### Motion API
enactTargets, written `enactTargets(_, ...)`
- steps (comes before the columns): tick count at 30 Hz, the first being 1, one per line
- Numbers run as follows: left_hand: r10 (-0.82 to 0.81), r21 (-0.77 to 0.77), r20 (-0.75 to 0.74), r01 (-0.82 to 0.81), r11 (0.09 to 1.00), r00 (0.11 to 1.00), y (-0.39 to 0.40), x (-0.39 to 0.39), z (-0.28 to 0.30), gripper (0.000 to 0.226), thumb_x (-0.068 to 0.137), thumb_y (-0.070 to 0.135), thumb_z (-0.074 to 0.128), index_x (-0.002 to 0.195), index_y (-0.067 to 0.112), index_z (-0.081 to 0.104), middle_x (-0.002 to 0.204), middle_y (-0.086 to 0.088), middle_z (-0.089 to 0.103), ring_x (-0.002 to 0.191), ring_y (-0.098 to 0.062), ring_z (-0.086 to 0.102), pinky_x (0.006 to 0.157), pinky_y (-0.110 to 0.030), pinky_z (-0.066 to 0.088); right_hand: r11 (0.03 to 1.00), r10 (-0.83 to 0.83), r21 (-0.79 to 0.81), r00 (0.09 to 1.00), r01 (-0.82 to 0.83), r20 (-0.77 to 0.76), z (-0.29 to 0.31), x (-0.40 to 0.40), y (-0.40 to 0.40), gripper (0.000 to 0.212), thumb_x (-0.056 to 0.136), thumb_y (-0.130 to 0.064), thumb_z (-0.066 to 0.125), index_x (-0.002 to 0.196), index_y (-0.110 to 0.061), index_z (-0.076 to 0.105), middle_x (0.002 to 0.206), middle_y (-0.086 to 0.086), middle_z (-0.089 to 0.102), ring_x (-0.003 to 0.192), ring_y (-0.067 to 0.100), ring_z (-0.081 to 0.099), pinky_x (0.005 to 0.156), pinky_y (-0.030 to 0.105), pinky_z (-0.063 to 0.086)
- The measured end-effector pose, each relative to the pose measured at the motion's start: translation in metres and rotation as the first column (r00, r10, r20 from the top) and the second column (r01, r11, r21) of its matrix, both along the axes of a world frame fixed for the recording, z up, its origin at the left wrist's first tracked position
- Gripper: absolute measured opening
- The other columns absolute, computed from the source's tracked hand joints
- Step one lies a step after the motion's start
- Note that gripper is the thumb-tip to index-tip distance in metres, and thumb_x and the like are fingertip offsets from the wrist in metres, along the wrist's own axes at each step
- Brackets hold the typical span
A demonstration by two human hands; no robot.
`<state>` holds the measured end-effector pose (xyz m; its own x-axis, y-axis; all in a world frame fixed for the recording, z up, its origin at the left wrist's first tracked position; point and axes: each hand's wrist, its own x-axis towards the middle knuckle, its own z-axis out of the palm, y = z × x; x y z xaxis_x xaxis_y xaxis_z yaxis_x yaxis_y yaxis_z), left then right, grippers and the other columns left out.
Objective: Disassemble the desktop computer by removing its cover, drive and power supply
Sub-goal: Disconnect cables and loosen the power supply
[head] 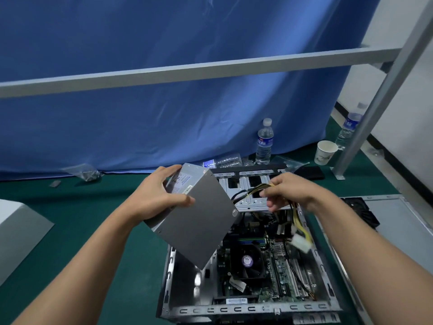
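The open computer case [253, 309] lies on the green table, its motherboard and CPU fan [248, 261] exposed. My left hand [154, 195] grips the grey power supply [199, 221], lifted and tilted above the case's left side. My right hand [290, 191] holds the supply's bundle of yellow and black cables [253, 190]; a white connector [301, 245] dangles from them over the motherboard. The silver drive cage [248, 181] sits at the case's far end. The removed side cover [398, 228] lies flat to the right of the case.
A grey metal frame bar [187, 71] crosses in front of a blue curtain, with a post [365, 118] at the right. Water bottles [264, 141] and a paper cup [325, 152] stand behind the case. A grey panel [18, 231] lies at the left.
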<state>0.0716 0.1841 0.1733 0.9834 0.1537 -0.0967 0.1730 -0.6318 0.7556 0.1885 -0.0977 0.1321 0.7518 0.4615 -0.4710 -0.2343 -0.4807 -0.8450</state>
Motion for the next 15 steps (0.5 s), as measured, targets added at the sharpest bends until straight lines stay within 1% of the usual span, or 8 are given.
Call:
enactTargets(2,-0.014,0.035,0.014,0.014,0.999,1.0,-0.009,0.005,0.003,0.111,0.035,0.061,0.069,0.139,0.028,0.045,0.107,0.009,0.051,0.1,-0.002,0.053,0.081,-0.022,0.043,0.994,-0.004,0.11,0.996,0.013,-0.09,0.015,0.003,-0.012,0.012,0.083,-0.002,0.065,0.077,-0.007,0.058,0.05,0.002,0.055,0.037,0.009,0.048,0.06,0.029,0.058)
enactTargets(3,-0.032,0.062,0.024,0.03,0.998,0.999,-0.016,0.009,0.004,0.111,0.035,0.062,0.068,0.139,0.029,0.045,0.104,0.01,0.05,0.099,-0.002,0.052,0.079,-0.021,0.042,0.984,-0.042,0.168,0.993,0.06,-0.109,0.021,0.005,-0.018,0.012,0.083,0.001,0.064,0.091,-0.008,0.059,0.05,0.001,0.054,0.037,0.007,0.044,0.058,0.028,0.057)
enactTargets(4,-0.056,0.086,0.034,0.053,0.995,0.998,-0.023,0.013,0.006,0.111,0.035,0.063,0.067,0.138,0.03,0.045,0.102,0.012,0.049,0.098,-0.001,0.052,0.077,-0.02,0.04,0.965,-0.093,0.231,0.987,0.123,-0.135,0.025,0.008,-0.024,0.024,0.084,0.004,0.061,0.104,-0.009,0.058,0.051,0.0,0.055,0.038,0.006,0.043,0.056,0.027,0.056)
enactTargets(5,-0.08,0.102,0.044,0.075,0.992,0.996,-0.032,0.017,0.008,0.11,0.035,0.064,0.067,0.138,0.031,0.045,0.1,0.013,0.048,0.096,0.001,0.051,0.075,-0.019,0.039,0.935,-0.139,0.301,0.976,0.186,-0.17,0.029,0.009,-0.029,0.032,0.085,0.005,0.058,0.114,-0.01,0.056,0.054,0.001,0.057,0.04,0.006,0.044,0.054,0.026,0.055)
enactTargets(7,-0.121,0.126,0.065,0.112,0.986,0.991,-0.052,0.027,0.011,0.106,0.036,0.065,0.066,0.135,0.032,0.047,0.097,0.014,0.047,0.091,0.003,0.05,0.072,-0.017,0.037,0.845,-0.214,0.436,0.944,0.308,-0.252,0.039,0.009,-0.041,0.032,0.089,0.006,0.052,0.118,-0.007,0.057,0.064,0.008,0.065,0.048,0.011,0.057,0.056,0.027,0.057)
enactTargets(9,-0.168,0.169,0.099,0.15,0.974,0.981,-0.077,0.039,0.013,0.105,0.037,0.066,0.064,0.135,0.031,0.047,0.094,0.016,0.045,0.088,0.005,0.048,0.07,-0.015,0.035,0.768,-0.253,0.513,0.918,0.383,-0.306,0.046,0.009,-0.057,0.028,0.092,0.004,0.047,0.116,-0.004,0.058,0.084,0.019,0.071,0.069,0.021,0.071,0.066,0.033,0.06)
enactTargets(12,-0.24,0.24,0.13,0.204,0.949,0.962,-0.121,0.059,0.015,0.113,0.036,0.068,0.06,0.14,0.027,0.042,0.093,0.019,0.042,0.088,-0.002,0.045,0.072,-0.02,0.033,0.782,-0.276,0.507,0.931,0.363,-0.24,0.053,0.012,-0.087,0.029,0.094,0.002,0.041,0.116,-0.007,0.058,0.106,0.025,0.068,0.097,0.03,0.068,0.083,0.041,0.056)
enactTargets(15,-0.292,0.268,0.135,0.249,0.931,0.947,-0.169,0.081,0.013,0.111,0.042,0.062,0.066,0.142,0.025,0.039,0.102,0.013,0.045,0.099,-0.009,0.046,0.08,-0.023,0.034,0.864,-0.295,0.398,0.95,0.31,-0.101,0.057,0.019,-0.119,0.026,0.096,-0.005,0.045,0.117,-0.011,0.059,0.108,0.021,0.068,0.099,0.029,0.068,0.087,0.044,0.054)
